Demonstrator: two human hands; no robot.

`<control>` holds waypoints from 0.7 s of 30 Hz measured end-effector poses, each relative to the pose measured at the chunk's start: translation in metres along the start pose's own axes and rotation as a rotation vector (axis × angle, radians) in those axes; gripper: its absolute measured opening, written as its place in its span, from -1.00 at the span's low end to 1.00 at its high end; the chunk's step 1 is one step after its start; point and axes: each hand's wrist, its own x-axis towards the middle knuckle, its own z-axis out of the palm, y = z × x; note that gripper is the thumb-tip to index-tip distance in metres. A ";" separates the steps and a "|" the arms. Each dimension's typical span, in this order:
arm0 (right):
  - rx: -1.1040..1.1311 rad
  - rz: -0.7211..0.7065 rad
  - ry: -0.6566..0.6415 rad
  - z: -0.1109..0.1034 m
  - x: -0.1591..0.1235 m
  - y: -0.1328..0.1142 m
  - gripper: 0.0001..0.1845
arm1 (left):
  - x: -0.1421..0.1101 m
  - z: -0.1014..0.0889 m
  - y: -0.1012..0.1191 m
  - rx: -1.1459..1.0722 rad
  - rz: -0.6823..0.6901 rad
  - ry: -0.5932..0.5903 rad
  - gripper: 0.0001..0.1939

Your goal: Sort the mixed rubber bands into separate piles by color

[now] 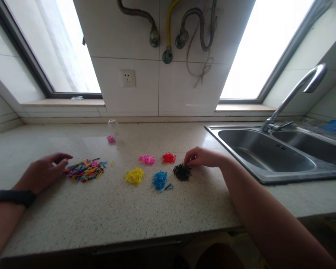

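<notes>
Small elastic bands lie on the counter, sorted by colour except for one mixed pile (86,170) on the left. My left hand (46,170) rests at that pile's left edge, fingers stretched out and thumb apart. Over on the right, my right hand (197,157) touches the edge of the black band pile (182,172) with its fingers pinched together; what they hold, if anything, is hidden. Close by are the blue pile (159,181), the red pile (168,157), the pink pile (147,160) and the yellow pile (134,176). A single yellowish band (112,164) lies beside the mixed pile.
A clear plastic container (113,127) and a small pink object (111,139) stand toward the back of the speckled counter (100,213). To the right is a steel double sink (240,144) with a curved faucet (294,93). A wall socket (128,78) and hoses are behind.
</notes>
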 end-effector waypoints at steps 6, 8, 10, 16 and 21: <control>-0.008 -0.002 -0.004 0.002 0.001 0.000 -0.74 | -0.006 -0.003 0.015 -0.039 0.075 0.066 -0.59; -0.008 -0.007 -0.008 0.002 0.002 0.000 -0.72 | -0.010 -0.007 0.024 -0.043 0.125 0.076 -0.61; -0.011 -0.015 -0.011 0.002 0.003 0.000 -0.69 | -0.013 -0.009 0.033 -0.041 0.171 0.105 -0.63; -0.032 0.014 0.077 0.003 0.007 0.006 -0.60 | -0.018 -0.012 0.063 -0.096 0.426 0.233 -0.73; -0.018 0.072 0.132 0.003 0.011 0.013 -0.52 | -0.030 -0.021 0.101 -0.150 0.648 0.218 -0.77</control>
